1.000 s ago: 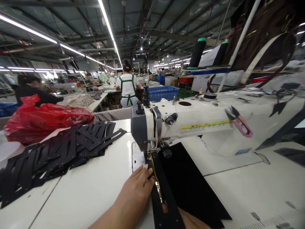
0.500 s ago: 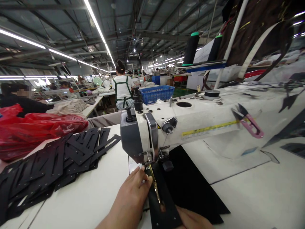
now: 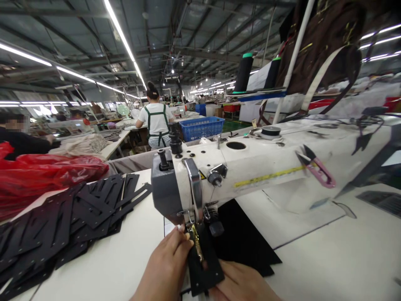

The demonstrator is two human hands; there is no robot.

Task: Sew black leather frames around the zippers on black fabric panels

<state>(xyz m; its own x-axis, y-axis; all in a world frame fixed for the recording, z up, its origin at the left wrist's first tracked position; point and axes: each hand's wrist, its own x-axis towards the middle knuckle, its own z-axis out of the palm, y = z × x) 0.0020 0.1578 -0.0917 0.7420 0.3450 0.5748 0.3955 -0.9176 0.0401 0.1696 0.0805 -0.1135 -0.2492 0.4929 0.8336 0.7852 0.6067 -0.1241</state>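
Note:
A black panel (image 3: 203,274) with a gold metal zipper (image 3: 197,244) set in its slot lies under the presser foot of a white sewing machine (image 3: 263,167). My left hand (image 3: 169,259) pinches the panel's left edge close to the needle area, fingers pressed together. On the opposite side, my right hand (image 3: 241,280) grips the near right edge, some of its fingers hidden beneath the panel. Behind that hand, a larger black sheet (image 3: 244,238) rests on the table. The needle tip is hidden by the machine head and my left fingers.
Many slotted black pieces (image 3: 65,221) are piled at left, beside a red plastic bag (image 3: 50,171). Pink-handled thread snips (image 3: 319,169) sit on the machine arm. Thread cones (image 3: 243,73) stand behind. Beyond are a blue basket (image 3: 202,127) and a person in green apron straps (image 3: 153,119).
The black panel and zipper have advanced farther under the machine head. My right hand has moved forward with it and shows more. The whole view has shifted slightly.

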